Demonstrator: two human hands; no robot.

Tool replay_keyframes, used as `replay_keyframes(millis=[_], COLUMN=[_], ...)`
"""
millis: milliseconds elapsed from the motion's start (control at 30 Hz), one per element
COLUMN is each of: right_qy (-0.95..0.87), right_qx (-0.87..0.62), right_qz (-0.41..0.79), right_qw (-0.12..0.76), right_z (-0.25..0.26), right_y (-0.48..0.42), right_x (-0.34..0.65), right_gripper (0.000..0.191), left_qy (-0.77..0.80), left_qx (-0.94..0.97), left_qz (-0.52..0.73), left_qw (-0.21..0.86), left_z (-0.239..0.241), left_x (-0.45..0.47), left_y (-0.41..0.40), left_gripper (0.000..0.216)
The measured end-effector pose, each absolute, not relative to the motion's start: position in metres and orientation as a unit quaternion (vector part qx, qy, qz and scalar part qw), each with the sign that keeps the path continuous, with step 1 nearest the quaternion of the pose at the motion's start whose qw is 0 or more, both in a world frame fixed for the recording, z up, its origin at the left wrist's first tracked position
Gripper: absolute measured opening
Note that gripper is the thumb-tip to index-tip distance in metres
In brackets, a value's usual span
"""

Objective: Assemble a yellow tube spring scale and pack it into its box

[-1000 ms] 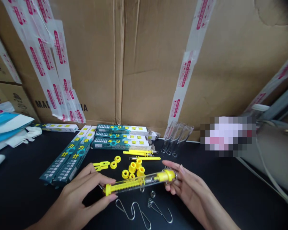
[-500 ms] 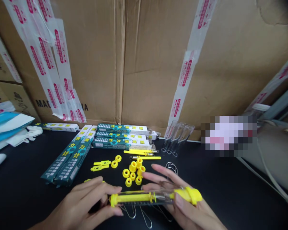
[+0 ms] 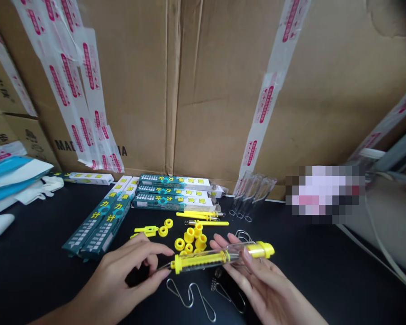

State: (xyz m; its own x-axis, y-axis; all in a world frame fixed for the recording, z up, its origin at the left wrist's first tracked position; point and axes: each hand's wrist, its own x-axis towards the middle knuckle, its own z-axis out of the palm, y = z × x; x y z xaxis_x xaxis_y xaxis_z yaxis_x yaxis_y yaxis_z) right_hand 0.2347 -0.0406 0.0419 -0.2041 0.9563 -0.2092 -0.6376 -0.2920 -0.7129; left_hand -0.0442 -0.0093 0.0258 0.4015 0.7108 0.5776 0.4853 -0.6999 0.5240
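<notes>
My right hand (image 3: 257,280) grips a clear-tubed spring scale (image 3: 203,259) with yellow end caps, thumb on top near its right end. The scale lies nearly level, its right end slightly higher. At its left end, my left hand (image 3: 131,266) has thumb and bent forefinger around a thin wire hook (image 3: 163,267) projecting from the cap. Below the scale, metal wire hooks (image 3: 191,298) lie on the black table. Behind it are several yellow ring-shaped caps (image 3: 189,234), partly hidden by the tube.
Green-and-white boxes (image 3: 104,212) lie left and at the back. Beside them are yellow rods with springs (image 3: 208,223) and flat yellow pieces (image 3: 147,231). Clear tubes (image 3: 252,196) lean on a large cardboard box (image 3: 216,113). White gloves (image 3: 42,189) lie far left; a bag (image 3: 392,225) sits right.
The scale's left end has moved right and up. My left hand has shifted from the yellow end cap to the wire hook. More of the table hooks shows below.
</notes>
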Motion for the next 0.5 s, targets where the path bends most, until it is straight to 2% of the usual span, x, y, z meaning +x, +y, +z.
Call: replay_keyframes(millis=[267,500], right_qy=[-0.189,-0.199], right_qx=[-0.262,-0.282], right_qz=[0.792,0.792], right_qw=[0.519,0.503], right_z=[0.0411,0.05], right_y=[-0.0408,-0.0423], right_x=[0.2387,0.2346], right_gripper=[0.038,0.044], left_qy=[0.349,0.342], left_qx=[0.818,0.82], left_qz=[0.38,0.355], left_qw=[0.255,0.291], left_z=[0.0342,0.0317], left_x=[-0.0436,-0.0451], left_y=[-0.0107,-0.0128], left_gripper=[0.018,0.017])
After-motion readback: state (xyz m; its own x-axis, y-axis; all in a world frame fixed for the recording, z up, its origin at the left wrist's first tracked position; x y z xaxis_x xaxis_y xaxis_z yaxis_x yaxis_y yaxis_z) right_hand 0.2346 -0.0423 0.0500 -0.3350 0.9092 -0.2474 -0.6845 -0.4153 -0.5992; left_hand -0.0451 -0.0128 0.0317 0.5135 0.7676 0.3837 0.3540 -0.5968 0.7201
